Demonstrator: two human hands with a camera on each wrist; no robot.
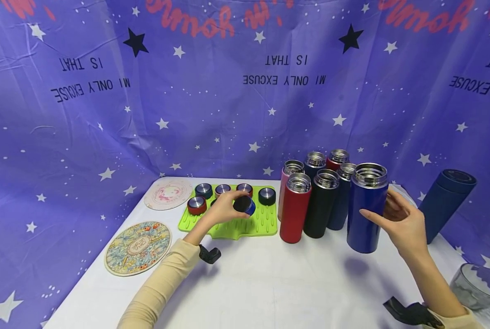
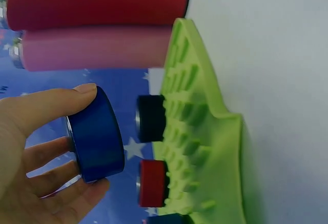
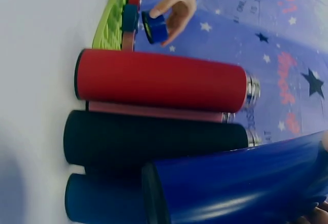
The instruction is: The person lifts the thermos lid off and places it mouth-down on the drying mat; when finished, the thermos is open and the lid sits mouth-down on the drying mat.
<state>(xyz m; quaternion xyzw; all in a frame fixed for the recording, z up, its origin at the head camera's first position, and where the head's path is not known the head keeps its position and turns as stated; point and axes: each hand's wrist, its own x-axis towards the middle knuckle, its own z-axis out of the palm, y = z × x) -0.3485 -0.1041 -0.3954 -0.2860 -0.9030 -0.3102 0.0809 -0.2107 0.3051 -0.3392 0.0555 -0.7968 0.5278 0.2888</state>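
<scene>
In the head view, my left hand (image 1: 222,211) pinches a blue bottle lid (image 1: 251,209) between thumb and fingers, above the green drying mat (image 1: 265,226). The left wrist view shows that lid (image 2: 98,137) turned on its side relative to the camera, apart from the lids on the mat. My right hand (image 1: 408,225) grips an uncapped blue bottle (image 1: 362,219) from its right side, thumb across the front. That bottle is upright and raised, with a shadow on the table below it. A red bottle (image 1: 295,212) and a black bottle (image 1: 321,205) stand to its left.
Several lids, among them a red lid (image 1: 197,206) and a black lid (image 1: 267,196), sit on the mat. More open bottles, including a pink bottle (image 1: 283,194), are grouped behind. At right are a capped navy bottle (image 1: 448,203) and a glass (image 1: 475,288); a patterned round coaster (image 1: 138,262) lies left.
</scene>
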